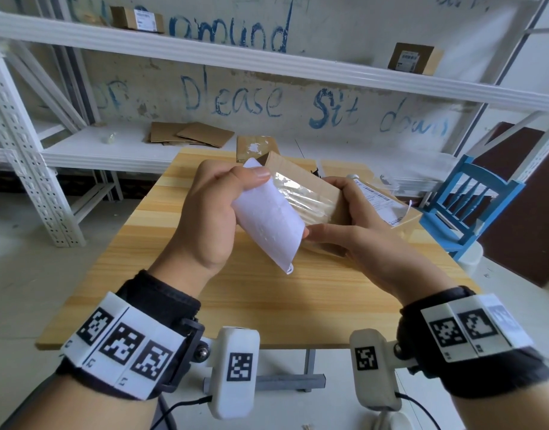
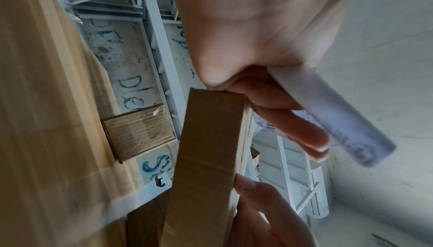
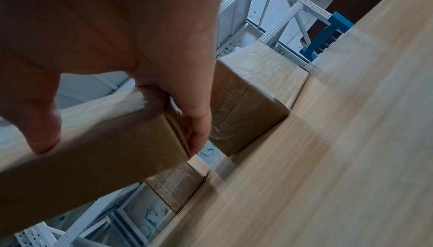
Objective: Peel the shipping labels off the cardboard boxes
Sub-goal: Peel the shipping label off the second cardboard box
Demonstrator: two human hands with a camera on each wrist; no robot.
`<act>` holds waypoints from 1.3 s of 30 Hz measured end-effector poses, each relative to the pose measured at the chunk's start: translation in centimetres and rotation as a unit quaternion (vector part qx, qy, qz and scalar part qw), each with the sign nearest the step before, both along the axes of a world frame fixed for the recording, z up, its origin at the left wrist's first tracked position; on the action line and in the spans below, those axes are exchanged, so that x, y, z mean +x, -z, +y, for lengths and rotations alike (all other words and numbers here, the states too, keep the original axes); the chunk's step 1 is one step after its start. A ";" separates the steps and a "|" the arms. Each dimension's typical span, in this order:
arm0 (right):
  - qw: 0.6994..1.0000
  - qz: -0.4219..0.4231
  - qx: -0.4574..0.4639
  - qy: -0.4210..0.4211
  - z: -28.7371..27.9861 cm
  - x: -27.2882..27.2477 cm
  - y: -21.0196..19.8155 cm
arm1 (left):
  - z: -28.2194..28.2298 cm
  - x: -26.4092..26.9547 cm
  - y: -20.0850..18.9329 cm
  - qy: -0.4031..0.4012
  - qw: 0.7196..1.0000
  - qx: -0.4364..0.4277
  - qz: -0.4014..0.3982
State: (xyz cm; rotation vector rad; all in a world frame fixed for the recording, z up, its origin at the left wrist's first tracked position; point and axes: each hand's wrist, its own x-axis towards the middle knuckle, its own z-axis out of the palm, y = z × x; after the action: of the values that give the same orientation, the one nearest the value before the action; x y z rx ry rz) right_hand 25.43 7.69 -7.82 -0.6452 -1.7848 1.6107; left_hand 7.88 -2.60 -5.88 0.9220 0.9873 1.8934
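The left hand (image 1: 211,212) pinches a white label (image 1: 268,218) that curls away from a brown box (image 1: 310,193). The right hand (image 1: 360,231) grips that box, held up over the wooden bench (image 1: 236,299). Just behind, another box (image 1: 403,212) with a label sits on the bench.

The left hand (image 2: 257,34) pinches a curled white label (image 2: 332,116) beside a held-up box (image 2: 211,149); another box (image 2: 140,132) lies on the table (image 2: 42,103)
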 end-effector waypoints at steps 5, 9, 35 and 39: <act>1.000 -0.003 -0.004 0.001 0.1 0.1 0.0 | 0.1 0.1 0.1 -0.006 1.000 -0.007 0.000; 1.000 0.001 -0.003 -0.001 0.1 0.1 0.0 | 0.1 0.2 0.0 -0.028 1.000 -0.004 0.002; 1.000 -0.015 -0.011 -0.013 0.3 -0.1 0.6 | -0.2 0.3 -0.2 -0.110 0.993 0.006 0.046; 1.000 -0.016 -0.009 -0.015 0.5 -0.2 0.8 | -0.2 0.3 -0.2 -0.105 0.993 0.004 0.044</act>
State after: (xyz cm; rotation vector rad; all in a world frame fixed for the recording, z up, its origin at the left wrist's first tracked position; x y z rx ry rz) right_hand 25.22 8.17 -8.57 -0.6591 -1.8136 1.6465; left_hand 8.21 -2.83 -5.70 0.9441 1.1688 2.0475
